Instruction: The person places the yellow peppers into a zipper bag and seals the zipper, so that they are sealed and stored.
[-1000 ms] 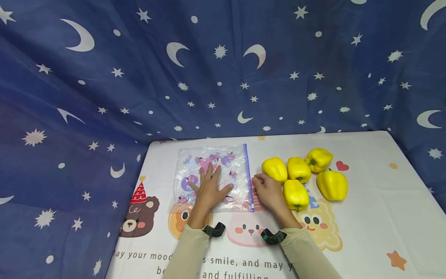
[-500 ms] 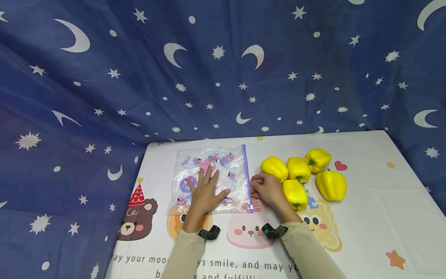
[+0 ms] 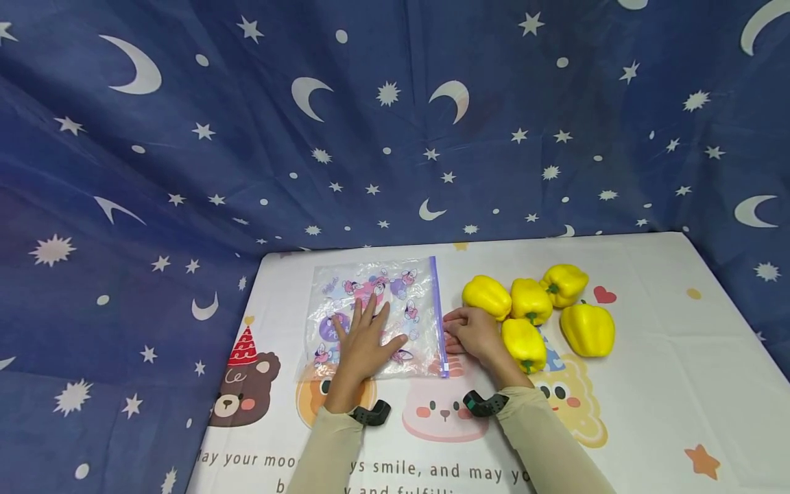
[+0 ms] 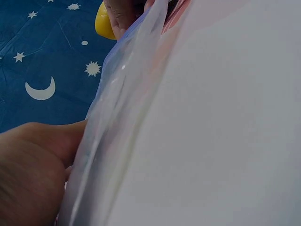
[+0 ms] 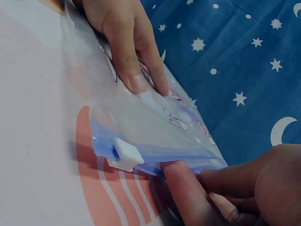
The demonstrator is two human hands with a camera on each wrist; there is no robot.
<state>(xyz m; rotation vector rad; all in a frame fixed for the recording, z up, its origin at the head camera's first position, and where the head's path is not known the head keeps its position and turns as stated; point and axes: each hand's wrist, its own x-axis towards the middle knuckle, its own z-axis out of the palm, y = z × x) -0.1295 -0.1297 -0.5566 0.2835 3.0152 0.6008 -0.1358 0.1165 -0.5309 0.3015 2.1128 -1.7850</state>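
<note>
1. Left hand [image 3: 364, 350], below the frame's centre: fingers spread apart, lying on the clear printed bag [image 3: 401, 315].
2. Right hand [image 3: 478, 336], right of centre: fingers bent, touching the purple zip strip [image 3: 435, 302]; whether they pinch it, I cannot tell.
3. Step in hand, I judge: parting the bag's mouth; the next move calls for fingertips between the strip's edges.
4. White slider [image 5: 126, 154]: near end of the strip.
5. Five yellow peppers [image 3: 531, 300]: centre right, outside the bag.
</note>
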